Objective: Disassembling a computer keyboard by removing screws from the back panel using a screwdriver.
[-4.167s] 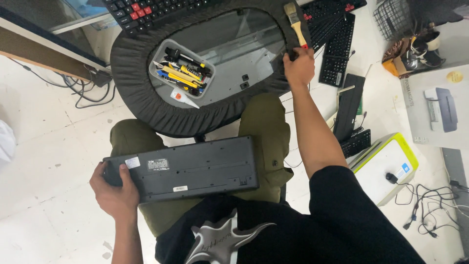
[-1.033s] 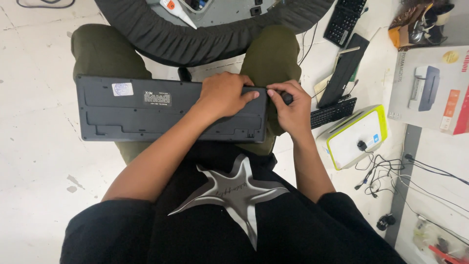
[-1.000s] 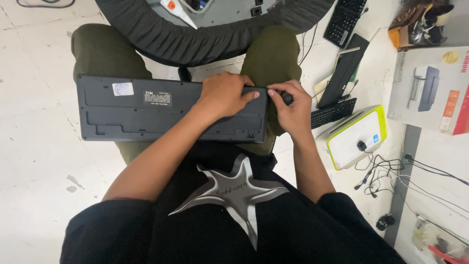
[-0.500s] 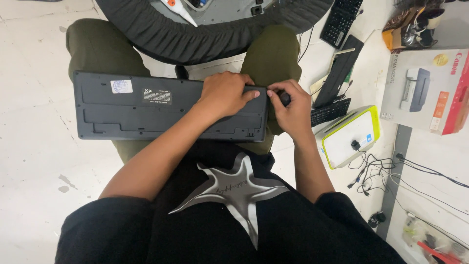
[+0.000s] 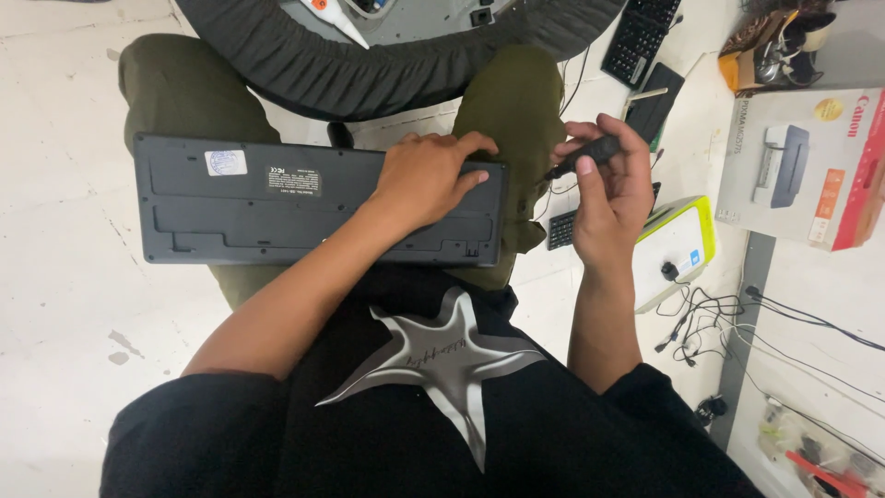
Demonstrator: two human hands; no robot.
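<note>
A dark grey keyboard (image 5: 277, 203) lies upside down across my lap, its underside with two stickers facing up. My left hand (image 5: 431, 175) rests flat on the keyboard's right end, pressing it down. My right hand (image 5: 608, 189) is lifted just off the keyboard's right edge and grips a small black screwdriver (image 5: 583, 157), its thin tip pointing left toward the keyboard corner.
A round black-rimmed table (image 5: 387, 65) stands in front of my knees. Black keyboards (image 5: 641, 37) lie on the floor at the right, with a white and lime-green device (image 5: 678, 249), a printer box (image 5: 802, 171) and tangled cables (image 5: 737, 314).
My right hand has pulled away from the keyboard's right edge and risen with the screwdriver. The left hand stays on the keyboard. Earlier still, the right hand was reaching to the table.
</note>
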